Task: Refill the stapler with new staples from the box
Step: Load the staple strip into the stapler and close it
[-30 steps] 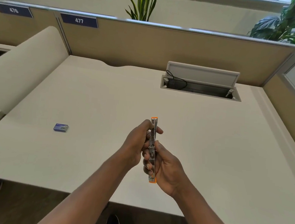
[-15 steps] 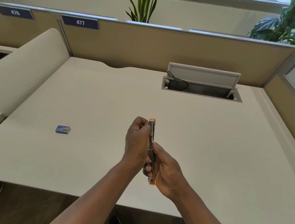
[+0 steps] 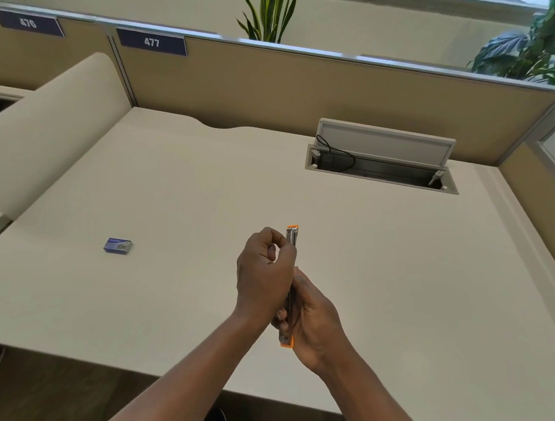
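Observation:
A slim stapler [image 3: 291,237] with clear sides and orange ends stands edge-on above the desk's front half, held between both hands. My right hand [image 3: 315,319] grips its lower part from the right, palm against the body. My left hand [image 3: 264,277] is curled against the upper part from the left, fingertips pinched near the metal top; most of the stapler's middle is hidden behind it. A small blue staple box [image 3: 118,246] lies flat on the desk [image 3: 205,188] well to the left, apart from both hands.
An open cable tray [image 3: 380,172] with a raised lid and a black cord is sunk into the desk at the back right. Tan partitions [image 3: 279,87] close off the back and right. A curved cream divider [image 3: 42,138] stands at the left.
My left hand has slid up the stapler and curled tighter, its fingertips now pinched near the top end. The right hand keeps its grip; the box has not moved.

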